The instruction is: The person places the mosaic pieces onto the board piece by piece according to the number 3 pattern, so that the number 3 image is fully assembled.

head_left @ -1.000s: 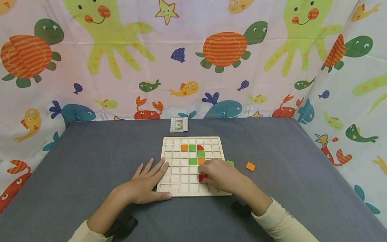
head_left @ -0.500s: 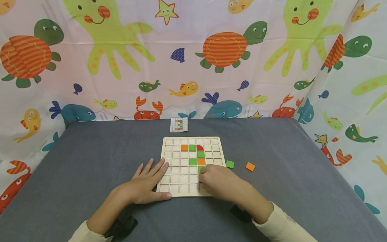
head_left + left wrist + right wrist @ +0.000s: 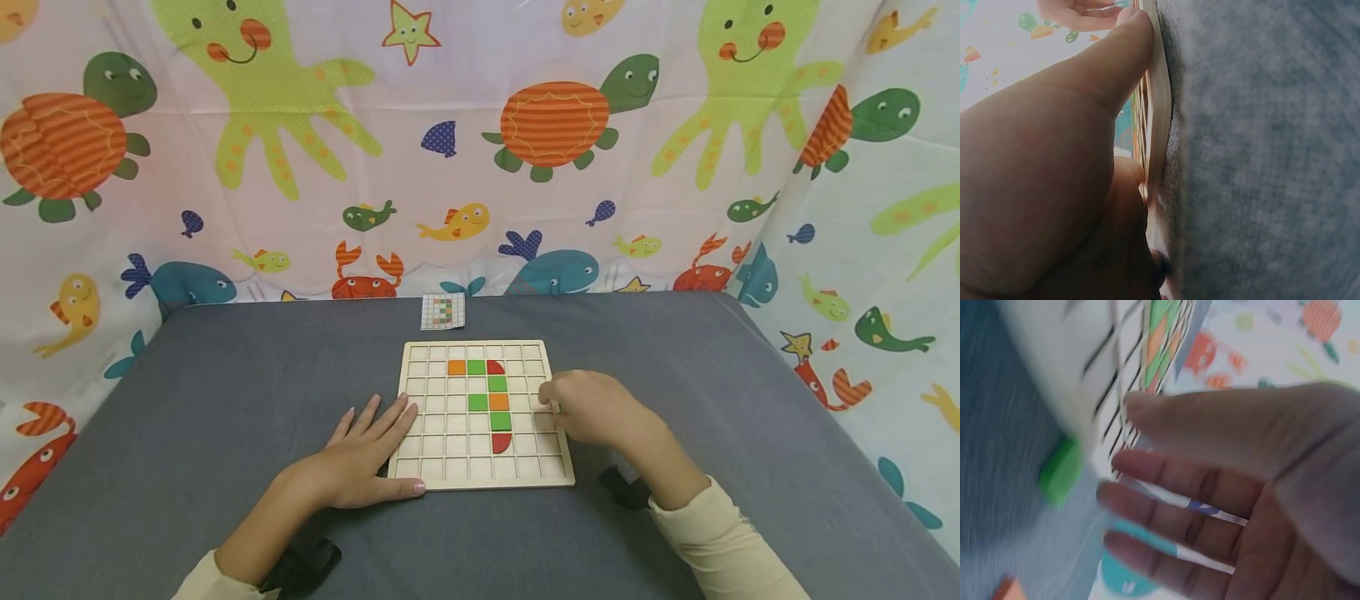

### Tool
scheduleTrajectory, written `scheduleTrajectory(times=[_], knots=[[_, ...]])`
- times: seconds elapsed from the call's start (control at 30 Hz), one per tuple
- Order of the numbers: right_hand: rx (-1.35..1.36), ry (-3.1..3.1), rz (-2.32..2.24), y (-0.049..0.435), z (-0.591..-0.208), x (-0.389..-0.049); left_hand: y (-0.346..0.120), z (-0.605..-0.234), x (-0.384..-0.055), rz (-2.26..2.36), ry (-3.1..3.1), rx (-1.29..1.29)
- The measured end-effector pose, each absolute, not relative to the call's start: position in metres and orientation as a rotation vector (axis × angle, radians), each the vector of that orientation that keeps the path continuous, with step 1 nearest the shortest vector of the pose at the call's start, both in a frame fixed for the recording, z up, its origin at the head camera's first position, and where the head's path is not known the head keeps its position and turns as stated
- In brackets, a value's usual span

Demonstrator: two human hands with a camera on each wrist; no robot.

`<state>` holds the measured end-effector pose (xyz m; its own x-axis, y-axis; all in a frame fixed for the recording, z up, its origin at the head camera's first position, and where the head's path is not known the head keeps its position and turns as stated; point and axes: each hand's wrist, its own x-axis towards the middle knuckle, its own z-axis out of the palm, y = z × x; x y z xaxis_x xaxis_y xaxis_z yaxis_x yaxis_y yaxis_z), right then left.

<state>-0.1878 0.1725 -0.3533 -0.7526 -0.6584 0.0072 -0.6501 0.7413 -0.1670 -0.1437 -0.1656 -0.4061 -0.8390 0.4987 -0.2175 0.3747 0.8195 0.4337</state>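
My left hand (image 3: 363,458) lies spread over the left edge of a wooden grid board (image 3: 442,468), thumb at its front corner. My right hand (image 3: 603,408) is over the board's right edge; in the right wrist view its fingers are loosely bent and nothing is between them. Set in the grid are an orange tile (image 3: 457,367), a green tile (image 3: 476,367) and a rounded red tile (image 3: 495,367) along a row. Below run more green and orange tiles, down to another rounded red tile (image 3: 501,442). A loose green tile (image 3: 1061,472) lies beside the board, hidden in the head view.
A small printed card (image 3: 443,311) with a coloured grid pattern lies behind the board. A loose orange tile (image 3: 1009,590) is on the grey cloth (image 3: 262,367), at the lower left of the right wrist view. A curtain (image 3: 465,167) with sea animals hangs behind the table.
My right hand has left the lower red tile, now uncovered in its cell, and moved right and back to the board's right edge, covering the loose tiles. My left hand stays put.
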Motion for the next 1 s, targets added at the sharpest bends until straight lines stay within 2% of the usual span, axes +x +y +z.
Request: scheduleTrajectory(times=[0.17,0.5,1.0], knots=[[-0.902,2.934,-0.169,0.191,-0.355,-0.195,-0.164,-0.401,-0.142,0.519,2.680,0.662],[-0.938,2.929,-0.211,0.189,-0.366,-0.203,-0.164,-0.401,-0.143,0.507,2.679,0.656],[-0.944,2.928,-0.185,0.192,-0.359,-0.202,-0.164,-0.402,-0.143,0.501,2.684,0.661]])
